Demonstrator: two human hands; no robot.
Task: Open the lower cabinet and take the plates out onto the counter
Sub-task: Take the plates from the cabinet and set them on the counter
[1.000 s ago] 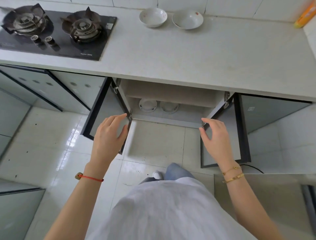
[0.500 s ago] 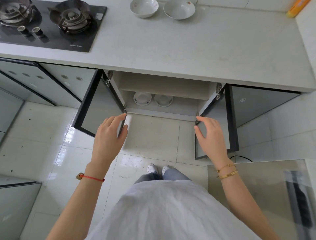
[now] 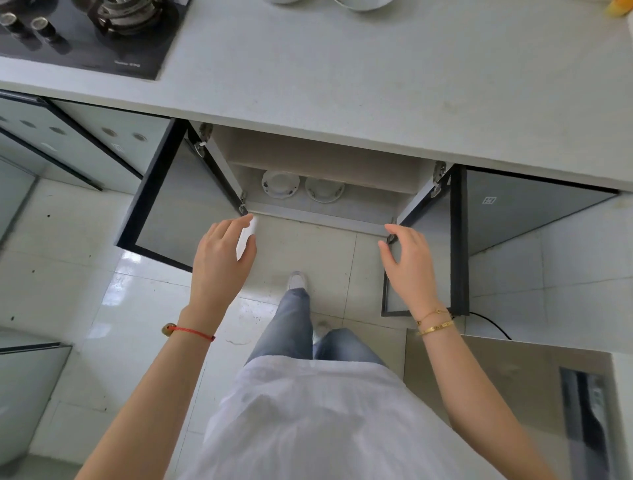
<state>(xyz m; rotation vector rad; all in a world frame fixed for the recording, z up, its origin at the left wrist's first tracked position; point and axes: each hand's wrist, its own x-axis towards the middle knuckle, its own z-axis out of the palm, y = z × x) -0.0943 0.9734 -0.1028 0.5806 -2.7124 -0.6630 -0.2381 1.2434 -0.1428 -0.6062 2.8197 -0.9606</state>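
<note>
The lower cabinet (image 3: 322, 212) under the white counter (image 3: 359, 78) stands open, its left door (image 3: 178, 205) and right door (image 3: 424, 240) swung outward. Two white plates sit side by side on its bottom shelf: a patterned one (image 3: 280, 183) on the left and a plain one (image 3: 324, 189) on the right. My left hand (image 3: 222, 260) hovers by the left door's inner edge, fingers apart, holding nothing. My right hand (image 3: 409, 263) rests its fingertips at the right door's inner edge, fingers spread.
A black gas hob (image 3: 85, 31) fills the counter's left end. Two white bowls (image 3: 363, 3) sit at the counter's far edge, cut off by the frame. A steel surface (image 3: 513, 387) lies at the lower right. My legs and feet (image 3: 297, 281) stand on the tiled floor before the cabinet.
The view has tilted down and closer to the cabinet. Both doors have swung wider open. My hands have stayed near the door edges, and one foot has stepped forward.
</note>
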